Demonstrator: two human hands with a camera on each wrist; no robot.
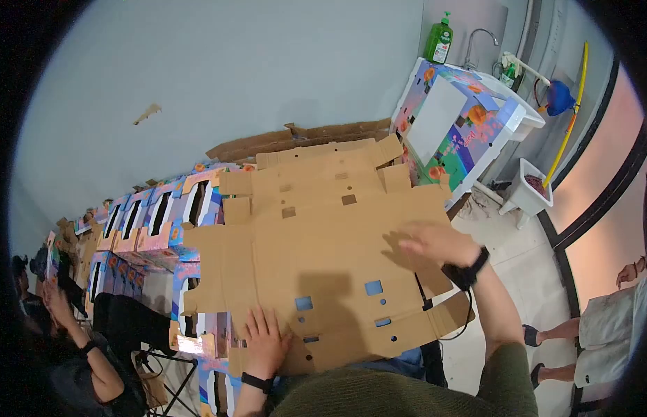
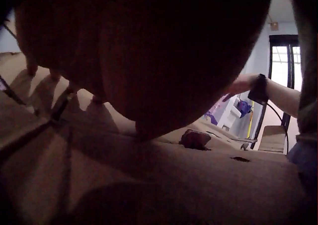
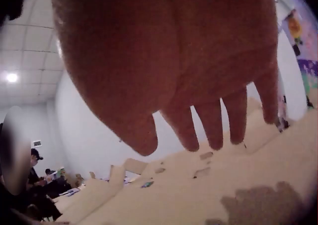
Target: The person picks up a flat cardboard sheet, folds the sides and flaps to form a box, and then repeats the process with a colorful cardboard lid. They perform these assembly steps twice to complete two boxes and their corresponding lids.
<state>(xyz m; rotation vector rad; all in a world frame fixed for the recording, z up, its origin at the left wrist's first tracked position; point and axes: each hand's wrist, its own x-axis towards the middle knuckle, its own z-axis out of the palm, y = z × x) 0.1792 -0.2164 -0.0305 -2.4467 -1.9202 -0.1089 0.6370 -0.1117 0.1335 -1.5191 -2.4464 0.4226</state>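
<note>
A large flattened cardboard box (image 1: 316,243) lies plain brown side up before me, with cut slots, small holes and folded flaps along its edges. My left hand (image 1: 266,342) rests on its near left part, fingers straight and spread. Over the right part of the sheet is my right hand (image 1: 441,243), fingers extended, casting a shadow on the cardboard. In the right wrist view the fingers of the right hand (image 3: 213,120) are straight and apart, with nothing in them. The left wrist view is dark, the left hand (image 2: 134,61) close over the cardboard (image 2: 198,180).
Printed cartons (image 1: 157,215) with slots stand in rows at the left, near a seated person (image 1: 94,368). At the back right are a sink wrapped in printed card (image 1: 469,104), a green pump bottle (image 1: 439,42) and a white bin (image 1: 530,187). Another person's legs (image 1: 567,347) show at right.
</note>
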